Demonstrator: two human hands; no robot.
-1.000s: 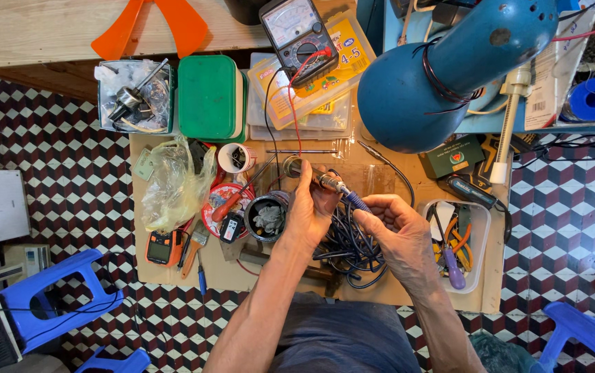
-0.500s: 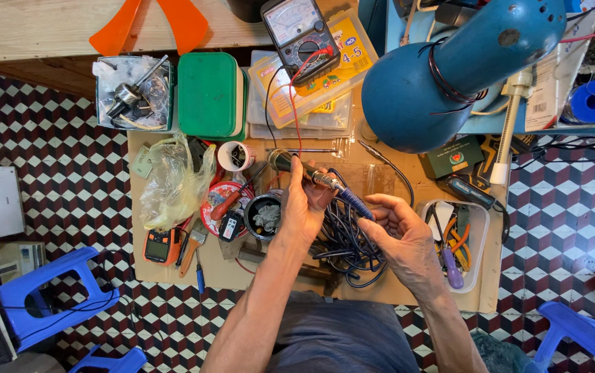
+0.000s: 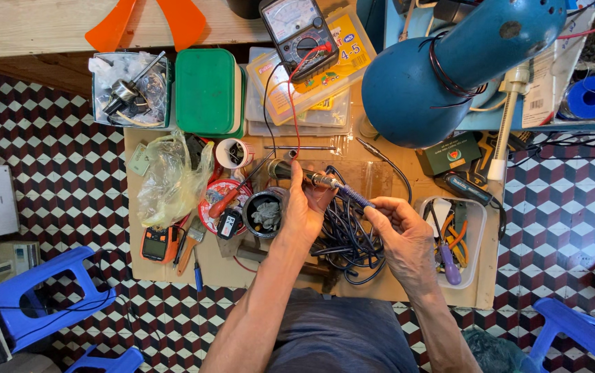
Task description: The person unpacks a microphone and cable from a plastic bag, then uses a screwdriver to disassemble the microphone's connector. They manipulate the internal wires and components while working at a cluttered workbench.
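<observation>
Since half a second ago the hands have barely shifted: the left hand [image 3: 304, 207] sits a touch higher over the board and the right hand [image 3: 401, 238] has stayed just beside it. Open room is scarce. The cardboard work board [image 3: 173, 266] is crowded to its far edge, where a green box [image 3: 205, 90], a clear tub of parts [image 3: 130, 90] and an analog meter [image 3: 301, 31] stand, and a blue desk lamp [image 3: 442, 76] overhangs the right side. A crumpled plastic bag [image 3: 171, 181] and a small dark cup [image 3: 264, 214] close off the left, a clear tray of tools [image 3: 473, 245] the right; only the near edge by the person's lap lies bare. The left hand is curled shut around a small metal part [image 3: 321, 181], its fingers folded tight. The right hand pinches a blue-handled tool [image 3: 356, 198] between thumb and fingertips, its tip touching that part, above a tangle of dark cable [image 3: 349, 245].
</observation>
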